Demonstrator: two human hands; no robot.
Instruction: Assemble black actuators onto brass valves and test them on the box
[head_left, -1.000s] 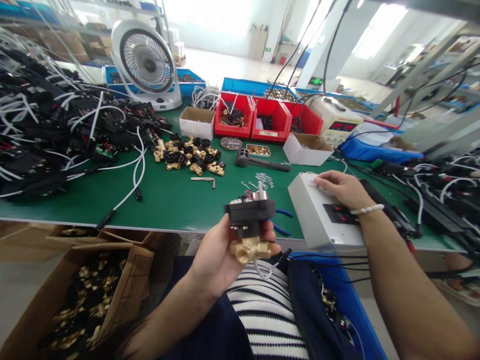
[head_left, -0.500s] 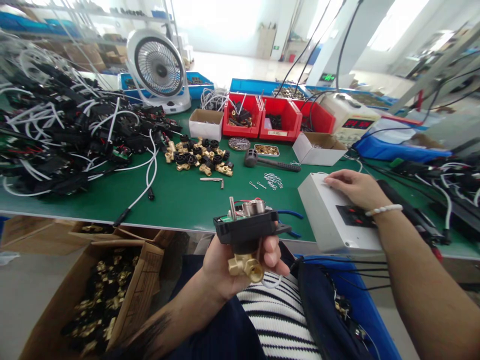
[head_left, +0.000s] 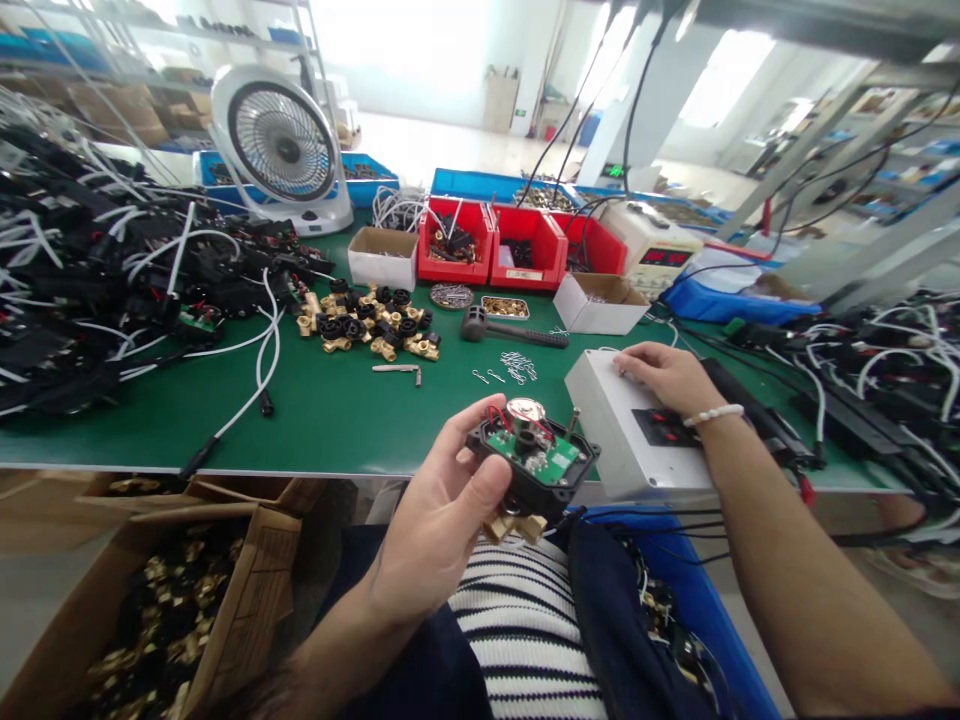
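My left hand (head_left: 439,510) is closed round a motorised valve, tilted above the table's front edge. Its open black housing (head_left: 551,492) shows a green circuit board (head_left: 555,458), a round metal motor (head_left: 525,410) and red wires. Brass fittings (head_left: 517,527) stick out underneath. On the grey control box (head_left: 611,425) rests my right hand (head_left: 664,378), its fingers bent together at the top near the far left corner. Whatever those fingertips hold is too small and hidden to name. A black panel (head_left: 660,427) sits on the box near the wrist.
Brass valve bodies (head_left: 382,345), metal clips (head_left: 519,367), a black mallet (head_left: 517,332) and a hex key (head_left: 401,369) lie on the green table. Red bins (head_left: 529,270) and a fan (head_left: 281,150) stand behind. Wired housings (head_left: 90,290) are heaped left. A carton (head_left: 247,590) stands below.
My left hand has turned the valve so its circuit board faces me and the brass part is mostly underneath. My right hand stays on the control box. The view has shifted right.
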